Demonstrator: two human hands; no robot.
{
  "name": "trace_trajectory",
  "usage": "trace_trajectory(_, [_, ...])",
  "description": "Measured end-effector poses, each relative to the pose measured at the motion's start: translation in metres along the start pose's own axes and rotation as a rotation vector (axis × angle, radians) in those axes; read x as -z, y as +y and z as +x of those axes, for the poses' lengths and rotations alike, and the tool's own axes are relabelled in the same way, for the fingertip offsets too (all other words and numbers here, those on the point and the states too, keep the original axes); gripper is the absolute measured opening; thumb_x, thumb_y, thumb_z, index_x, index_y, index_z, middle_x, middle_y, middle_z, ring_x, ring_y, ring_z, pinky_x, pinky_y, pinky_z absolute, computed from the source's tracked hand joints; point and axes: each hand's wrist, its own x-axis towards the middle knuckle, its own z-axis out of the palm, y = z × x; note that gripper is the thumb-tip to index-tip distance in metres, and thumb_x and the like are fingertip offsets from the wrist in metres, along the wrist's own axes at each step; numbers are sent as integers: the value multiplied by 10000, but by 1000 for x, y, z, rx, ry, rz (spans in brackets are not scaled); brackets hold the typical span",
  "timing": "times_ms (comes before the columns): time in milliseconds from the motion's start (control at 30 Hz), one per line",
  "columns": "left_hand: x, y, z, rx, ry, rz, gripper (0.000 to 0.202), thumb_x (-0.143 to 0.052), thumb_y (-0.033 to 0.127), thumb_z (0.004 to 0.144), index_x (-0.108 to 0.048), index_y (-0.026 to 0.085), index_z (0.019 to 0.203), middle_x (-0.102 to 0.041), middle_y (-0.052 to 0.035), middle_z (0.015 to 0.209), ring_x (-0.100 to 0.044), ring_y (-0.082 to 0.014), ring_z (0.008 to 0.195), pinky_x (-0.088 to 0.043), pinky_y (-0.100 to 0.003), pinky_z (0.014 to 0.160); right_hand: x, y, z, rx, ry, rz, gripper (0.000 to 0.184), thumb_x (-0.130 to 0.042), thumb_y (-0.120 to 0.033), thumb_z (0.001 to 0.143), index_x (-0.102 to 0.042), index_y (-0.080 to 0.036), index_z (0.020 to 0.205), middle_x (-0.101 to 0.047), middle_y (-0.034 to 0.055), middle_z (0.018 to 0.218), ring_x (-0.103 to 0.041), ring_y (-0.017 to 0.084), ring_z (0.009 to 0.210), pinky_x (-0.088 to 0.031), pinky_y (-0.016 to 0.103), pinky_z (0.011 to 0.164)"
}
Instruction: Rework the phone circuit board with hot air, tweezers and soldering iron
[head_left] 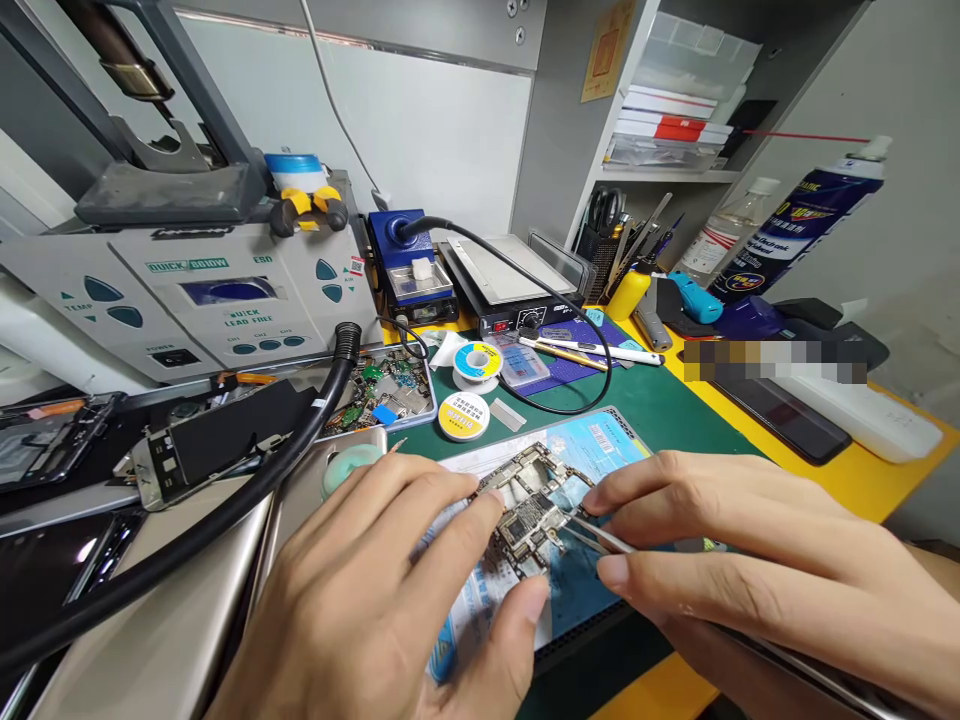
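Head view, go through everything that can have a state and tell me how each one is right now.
Left hand: spread open at the circuit board.
Right hand: closed on the tweezers.
Tweezers: held, tips at the circuit board.
Circuit board: uncased, components exposed.
Station display: dark, no readable digits.
Corded black handle: seated in its blue stand.
Clear bottle: capped.
Spray can: red straw at its nozzle.
Phone screen: dark.
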Motion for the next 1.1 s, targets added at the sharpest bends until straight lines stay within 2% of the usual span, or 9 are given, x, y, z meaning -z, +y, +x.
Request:
trace_trajectory(133, [0,0,0,2,-1,8,228,-728,216,967,-751,186,1192,-770,-42,1144,-659,-204,1080,-559,-372,1006,-8,0,5,42,65,-77,236,-833,-495,951,-847,-280,1049,-816,139,988,-847,308,961,-739,342,764])
trace_trajectory(233, [-2,-1,1,-9,-12,12,255,-749,202,944,-753,180,1198,-771,-49,1154,-659,-209,1079,-564,-377,998,-12,0,8,45,72,-76,309,-834,-560,933,-850,-282,1068,-813,148,1006,-845,313,960,-739,346,759])
trace_trajectory(400, [-5,-2,3,-15,5,13,257,-747,224,953,-752,185,1207,-775,-51,1161,-668,-213,1081,-568,-386,998,-6,1,6,32,70,-38,243,-851,-480,938,-850,-286,1083,-825,140,1009,-854,312,959,-742,341,767])
trace_trajectory(500, [-2,-2,3,-2,8,13,243,-756,216,946,-757,182,1187,-774,-53,1148,-668,-214,1079,-565,-388,1007,2,2,1,14,21,10,148,-813,-272,967,-837,-265,1112,-840,117,994,-862,287,987,-737,310,836])
trace_trajectory(600, [0,-2,2,-7,-6,11,267,-775,216,929,-761,170,1191,-767,-62,1137,-660,-220,1086,-564,-395,1006,6,2,0,2,-46,62,254,-712,-70,970,-813,-206,1158,-849,112,1008,-858,248,1033,-707,266,934])
trace_trajectory(733, [1,-2,1,-22,-4,15,248,-771,226,935,-762,174,1177,-769,-56,1121,-657,-217,1077,-558,-400,1022,1,0,8,27,29,51,141,-812,-314,975,-841,-258,1101,-826,123,1004,-848,286,987,-727,325,844])
trace_trajectory(867, [0,-2,2,-26,-7,10,255,-771,235,940,-759,178,1188,-772,-57,1130,-658,-218,1074,-569,-399,1009,-5,-2,17,50,68,57,293,-841,-504,941,-849,-259,1102,-806,146,1031,-830,312,992,-727,371,827])
trace_trajectory(1000, [0,-2,2,-31,-9,17,267,-775,222,931,-758,177,1194,-779,-60,1127,-670,-223,1071,-572,-404,1008,-3,1,16,44,59,107,268,-845,-450,947,-838,-248,1123,-808,142,1021,-830,310,979,-725,378,830])
trace_trajectory(1100, [0,-2,2,-41,-14,25,270,-768,223,937,-756,176,1203,-784,-65,1133,-677,-230,1067,-575,-411,999,0,6,12,12,22,187,179,-802,-207,956,-811,-213,1135,-805,112,965,-829,267,920,-715,338,833])
